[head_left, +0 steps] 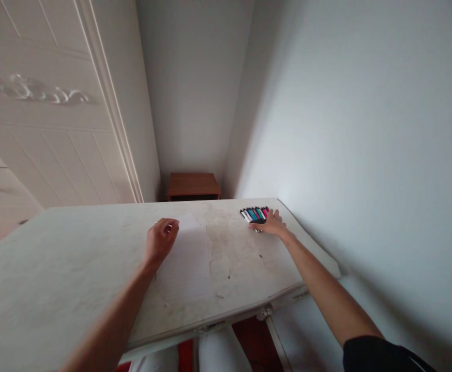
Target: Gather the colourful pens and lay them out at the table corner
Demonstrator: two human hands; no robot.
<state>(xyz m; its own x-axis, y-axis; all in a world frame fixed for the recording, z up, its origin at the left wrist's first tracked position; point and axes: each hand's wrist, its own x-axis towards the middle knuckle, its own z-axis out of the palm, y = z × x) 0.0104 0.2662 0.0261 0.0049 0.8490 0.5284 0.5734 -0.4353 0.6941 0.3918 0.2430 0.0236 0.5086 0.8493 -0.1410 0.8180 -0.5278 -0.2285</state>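
Observation:
A white sheet of paper [187, 258] lies in the middle of a worn white table [55, 268]. My left hand [161, 241] rests on the sheet's left edge with its fingers curled under; nothing shows in them. At the table's far right corner sits a row of several coloured marker pens [254, 212], black, white, blue and pink. My right hand [271, 222] reaches over the near end of that row, fingers bent down onto a dark pen. Whether it grips the pen is hidden by the hand.
A pale wall runs close along the table's right side. A white panelled wardrobe [47, 113] stands at the left. A small brown wooden cabinet [193, 186] sits on the floor beyond the table. Red and white cloth [218, 351] shows under the near edge.

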